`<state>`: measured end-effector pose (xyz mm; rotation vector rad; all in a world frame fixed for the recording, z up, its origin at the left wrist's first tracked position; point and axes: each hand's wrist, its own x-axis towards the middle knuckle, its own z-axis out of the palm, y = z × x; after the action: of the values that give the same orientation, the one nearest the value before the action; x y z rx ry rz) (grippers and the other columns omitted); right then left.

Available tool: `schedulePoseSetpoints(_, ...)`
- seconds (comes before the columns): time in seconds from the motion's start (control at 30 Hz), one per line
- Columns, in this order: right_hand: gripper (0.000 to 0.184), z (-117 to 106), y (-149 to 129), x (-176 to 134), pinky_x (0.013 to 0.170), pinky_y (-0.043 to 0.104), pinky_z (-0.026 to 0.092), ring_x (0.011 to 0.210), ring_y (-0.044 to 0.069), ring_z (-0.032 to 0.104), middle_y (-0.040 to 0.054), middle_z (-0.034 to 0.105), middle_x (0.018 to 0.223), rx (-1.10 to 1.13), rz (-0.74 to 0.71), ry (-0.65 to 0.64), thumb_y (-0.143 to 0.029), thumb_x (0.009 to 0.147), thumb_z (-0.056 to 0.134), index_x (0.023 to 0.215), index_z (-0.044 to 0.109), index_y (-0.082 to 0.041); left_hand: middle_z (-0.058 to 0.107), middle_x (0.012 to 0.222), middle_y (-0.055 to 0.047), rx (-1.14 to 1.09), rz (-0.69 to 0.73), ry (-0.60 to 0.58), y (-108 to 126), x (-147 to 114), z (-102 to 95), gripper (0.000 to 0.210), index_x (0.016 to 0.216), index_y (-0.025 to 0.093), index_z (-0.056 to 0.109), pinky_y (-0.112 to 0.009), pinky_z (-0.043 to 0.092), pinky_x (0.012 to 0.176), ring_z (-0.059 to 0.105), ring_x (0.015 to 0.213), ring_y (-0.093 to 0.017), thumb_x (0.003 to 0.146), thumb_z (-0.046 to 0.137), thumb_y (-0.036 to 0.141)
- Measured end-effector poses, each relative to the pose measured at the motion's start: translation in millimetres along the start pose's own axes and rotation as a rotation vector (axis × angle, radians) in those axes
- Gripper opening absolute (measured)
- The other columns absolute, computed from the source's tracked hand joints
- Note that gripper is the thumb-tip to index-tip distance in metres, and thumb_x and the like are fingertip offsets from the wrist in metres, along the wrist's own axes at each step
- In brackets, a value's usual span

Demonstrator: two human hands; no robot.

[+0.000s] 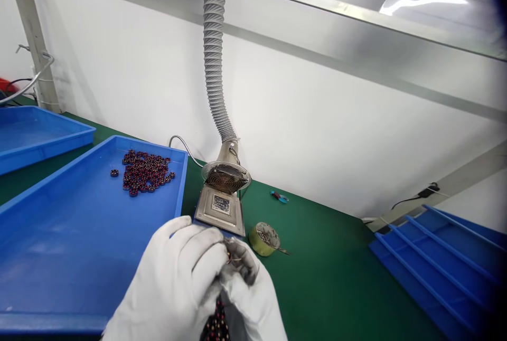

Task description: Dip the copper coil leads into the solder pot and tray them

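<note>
Above the table (317,277), the left hand (174,277) and right hand (253,283), both gloved, meet, pinching a small, mostly hidden part (228,257) near the tin (259,246); fine two-handed handling appears underway, the next move likely calling for steadiness.

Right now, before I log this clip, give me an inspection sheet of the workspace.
Surface: green table.
Job's things: small part at the fingertips, mostly hidden; dark pile in the near blue tray, one piece apart.
Clutter: tin with a thin rod across its rim; blue-and-red tool behind it.
Hands: left and right, gloved, fingers closed around the part.
Cables: black cable, far right.
Surroundings: white wall; ribbed hose above a metal plate.
</note>
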<state>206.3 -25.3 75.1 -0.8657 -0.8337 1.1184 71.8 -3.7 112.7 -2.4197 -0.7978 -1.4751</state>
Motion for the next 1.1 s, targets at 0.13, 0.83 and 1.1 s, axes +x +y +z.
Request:
schedulePoseSetpoints(0.13, 0.024, -3.9, 9.6, 2.1, 0.074, 0.035, 0.055, 0.08, 0.021, 0.067, 0.002, 0.072, 0.084, 0.103, 0.104, -0.047, -0.031, 0.062, 0.077, 0.084, 0.069, -0.026, 0.067, 0.1, -0.002, -0.252, -0.095, -0.123, -4.7, 1.6, -2.3, 0.025, 0.103, 0.021, 0.053, -0.03, 0.047, 0.079, 0.06, 0.089, -0.015, 0.08, 0.055, 0.014)
schedulePoseSetpoints(0.83, 0.016, 0.7, 5.7, -3.0, 0.078, 0.035, 0.051, 0.094, 0.018, 0.064, 0.0004, 0.071, 0.087, 0.201, 0.066, -0.181, -0.033, 0.081, 0.056, 0.086, 0.068, -0.024, 0.065, 0.107, -0.002, -0.527, -0.289, -0.153, -7.7, -5.6, 5.3, 0.043, 0.108, 0.028, 0.057, -0.04, 0.044, 0.094, 0.056, 0.105, -0.02, 0.07, 0.061, 0.008)
schedulePoseSetpoints(1.1, 0.016, -2.7, 16.1, 6.3, 0.073, 0.038, 0.054, 0.075, 0.02, 0.068, 0.0025, 0.072, 0.075, 0.056, 0.113, -0.084, -0.036, 0.08, 0.06, 0.085, 0.069, -0.024, 0.072, 0.082, 0.001, -0.889, -0.412, 0.013, -19.1, -8.9, 7.9, 0.006, 0.076, 0.025, 0.069, -0.031, 0.046, 0.089, 0.063, 0.086, -0.017, 0.074, 0.063, 0.024)
